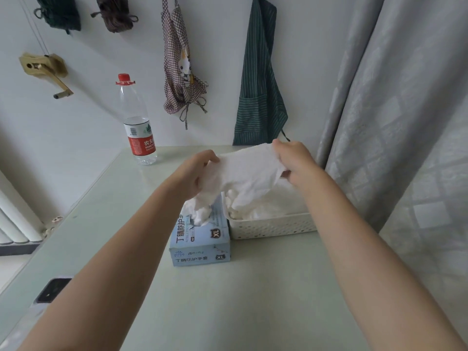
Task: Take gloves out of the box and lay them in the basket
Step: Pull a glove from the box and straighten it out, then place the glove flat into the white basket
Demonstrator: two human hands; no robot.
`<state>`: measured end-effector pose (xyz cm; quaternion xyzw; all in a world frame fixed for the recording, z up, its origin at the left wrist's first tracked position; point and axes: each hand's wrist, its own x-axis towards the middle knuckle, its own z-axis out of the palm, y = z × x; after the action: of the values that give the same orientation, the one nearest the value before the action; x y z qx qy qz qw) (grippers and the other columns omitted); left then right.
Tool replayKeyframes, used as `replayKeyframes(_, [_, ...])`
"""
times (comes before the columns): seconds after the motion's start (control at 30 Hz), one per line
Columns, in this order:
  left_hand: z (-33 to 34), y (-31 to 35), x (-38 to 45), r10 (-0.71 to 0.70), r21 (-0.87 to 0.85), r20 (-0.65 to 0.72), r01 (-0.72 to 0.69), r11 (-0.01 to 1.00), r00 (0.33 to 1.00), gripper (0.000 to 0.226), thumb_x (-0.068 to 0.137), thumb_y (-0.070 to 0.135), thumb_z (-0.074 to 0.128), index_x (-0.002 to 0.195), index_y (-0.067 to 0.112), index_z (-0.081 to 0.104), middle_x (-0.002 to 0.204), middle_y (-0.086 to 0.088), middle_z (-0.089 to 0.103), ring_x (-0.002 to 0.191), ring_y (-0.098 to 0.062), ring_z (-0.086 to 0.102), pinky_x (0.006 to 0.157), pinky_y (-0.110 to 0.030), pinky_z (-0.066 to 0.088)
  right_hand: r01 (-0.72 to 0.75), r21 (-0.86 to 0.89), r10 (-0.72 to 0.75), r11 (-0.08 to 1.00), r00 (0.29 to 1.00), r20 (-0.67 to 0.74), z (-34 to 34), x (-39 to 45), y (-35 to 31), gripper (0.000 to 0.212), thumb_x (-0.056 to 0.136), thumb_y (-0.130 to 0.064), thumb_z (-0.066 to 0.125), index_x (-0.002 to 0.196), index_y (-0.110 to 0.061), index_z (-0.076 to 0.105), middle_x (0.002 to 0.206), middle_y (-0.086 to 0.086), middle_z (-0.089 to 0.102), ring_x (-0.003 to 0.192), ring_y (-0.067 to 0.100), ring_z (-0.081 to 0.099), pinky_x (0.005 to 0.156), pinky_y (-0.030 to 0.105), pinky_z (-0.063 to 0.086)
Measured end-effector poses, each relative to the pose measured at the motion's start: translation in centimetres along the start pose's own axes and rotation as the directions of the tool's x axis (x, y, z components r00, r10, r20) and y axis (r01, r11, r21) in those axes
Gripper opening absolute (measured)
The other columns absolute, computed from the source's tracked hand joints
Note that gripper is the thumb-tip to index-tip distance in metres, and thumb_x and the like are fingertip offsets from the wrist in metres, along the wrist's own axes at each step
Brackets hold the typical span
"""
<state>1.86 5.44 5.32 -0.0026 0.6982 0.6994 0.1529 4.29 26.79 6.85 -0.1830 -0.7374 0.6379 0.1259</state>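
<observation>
On the pale table (101,224), both forearms reach forward. Left hand (200,171) and right hand (293,160) pinch a white glove (250,173) at opposite ends, stretched crosswise in the air above the white basket (273,228) and blue box (202,239), which touch. Water bottle (138,122) stands well left; phone (53,290) lies at the near-left edge.

glove (249,173): thin, crinkled, matt | box (202,239): matt cardboard | basket (273,228): perforated plastic | table (228,300): smooth, glossy
</observation>
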Motion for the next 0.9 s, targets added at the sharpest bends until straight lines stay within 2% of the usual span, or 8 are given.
replayKeyframes(0.13, [3.0, 1.2, 3.4, 0.179, 0.444, -0.056, -0.136, 0.886, 0.982, 0.005, 0.085, 0.017, 0.063, 0.086, 0.012, 0.064, 0.070, -0.003, 0.062, 0.055, -0.019, 0.053, 0.050, -0.021, 0.040, -0.017, -0.059, 0.014, 0.998, 0.999, -0.051, -2.4, 2.0, 2.2, 0.022, 0.097, -0.026, 0.047, 0.096, -0.008, 0.059, 0.076, 0.006, 0.052, 0.057, 0.020, 0.049, 0.043, 0.023, 0.047])
replayKeyframes(0.23, [5.1, 0.0, 6.1, 0.275, 0.747, -0.022, -0.167, 0.644, 0.961, 0.026, 0.084, 0.018, 0.065, 0.109, 0.020, 0.060, 0.097, -0.002, 0.063, 0.071, -0.022, 0.062, 0.061, -0.030, 0.054, 0.018, -0.302, -0.058, 0.953, 0.991, -0.125, -4.2, 3.6, 5.1, 0.025, 0.097, -0.029, 0.046, 0.089, -0.006, 0.052, 0.071, 0.006, 0.052, 0.049, 0.021, 0.051, 0.034, 0.022, 0.041])
replayKeyframes(0.3, [6.7, -1.1, 6.8, 0.365, 0.882, 0.051, -0.214, 0.420, 0.929, 0.034, 0.087, 0.019, 0.061, 0.120, 0.023, 0.057, 0.114, -0.001, 0.059, 0.084, -0.022, 0.061, 0.074, -0.035, 0.054, 0.043, -0.422, -0.117, 0.906, 0.981, -0.152, -5.2, 4.4, 6.9, 0.025, 0.096, -0.029, 0.048, 0.079, -0.011, 0.045, 0.066, 0.002, 0.047, 0.053, 0.022, 0.050, 0.044, 0.027, 0.040])
replayKeyframes(0.4, [9.4, -2.8, 6.8, 0.461, 0.849, 0.207, -0.392, 0.354, 0.863, 0.024, 0.093, 0.027, 0.056, 0.116, 0.021, 0.063, 0.118, -0.002, 0.059, 0.104, -0.022, 0.060, 0.087, -0.035, 0.049, 0.077, -0.505, -0.183, 0.860, 0.969, -0.164, -6.1, 4.8, 8.6, 0.021, 0.097, -0.026, 0.049, 0.083, -0.011, 0.046, 0.076, 0.000, 0.048, 0.070, 0.023, 0.045, 0.064, 0.029, 0.032])
replayKeyframes(0.5, [11.7, -4.1, 6.3, 0.338, 0.800, 0.389, -0.496, 0.338, 0.857, 0.039, 0.095, 0.049, 0.052, 0.124, 0.025, 0.060, 0.132, -0.001, 0.057, 0.121, -0.021, 0.053, 0.104, -0.040, 0.041, 0.099, -0.562, -0.226, 0.821, 0.961, -0.160, -6.3, 4.8, 8.6, 0.024, 0.099, -0.027, 0.050, 0.106, -0.004, 0.053, 0.093, 0.004, 0.054, 0.084, 0.022, 0.048, 0.069, 0.028, 0.033])
replayKeyframes(0.57, [12.7, -5.0, 6.2, 0.210, 0.850, 0.440, -0.481, 0.214, 0.873, 0.059, 0.091, 0.064, 0.048, 0.138, 0.030, 0.048, 0.147, 0.002, 0.046, 0.135, -0.021, 0.042, 0.113, -0.043, 0.031, 0.111, -0.614, -0.258, 0.781, 0.953, -0.157, -6.5, 4.7, 8.8, 0.025, 0.100, -0.026, 0.049, 0.111, -0.003, 0.053, 0.100, 0.008, 0.060, 0.092, 0.026, 0.055, 0.070, 0.030, 0.036])
replayKeyframes(0.67, [12.7, -5.8, 5.8, 0.089, 0.900, 0.423, -0.430, 0.074, 0.902, 0.082, 0.080, 0.081, 0.044, 0.149, 0.038, 0.031, 0.158, 0.005, 0.029, 0.146, -0.022, 0.024, 0.118, -0.051, 0.017, 0.108, -0.777, -0.335, 0.621, 0.932, -0.139, -6.9, 4.8, 9.5, 0.020, 0.102, -0.022, 0.046, 0.111, -0.005, 0.051, 0.104, 0.013, 0.064, 0.096, 0.032, 0.061, 0.066, 0.032, 0.037])
replayKeyframes(0.9, [11.3, -6.6, 5.6, -0.080, 0.921, 0.391, -0.388, 0.043, 0.917, 0.101, 0.066, 0.092, 0.042, 0.151, 0.048, 0.011, 0.163, 0.004, 0.006, 0.149, -0.035, 0.008, 0.116, -0.064, 0.014, 0.051, -0.969, -0.384, 0.244, 0.922, -0.048, -6.3, 4.6, 10.7, 0.015, 0.097, -0.008, 0.052, 0.111, -0.008, 0.049, 0.101, 0.010, 0.067, 0.089, 0.029, 0.067, 0.058, 0.030, 0.034])
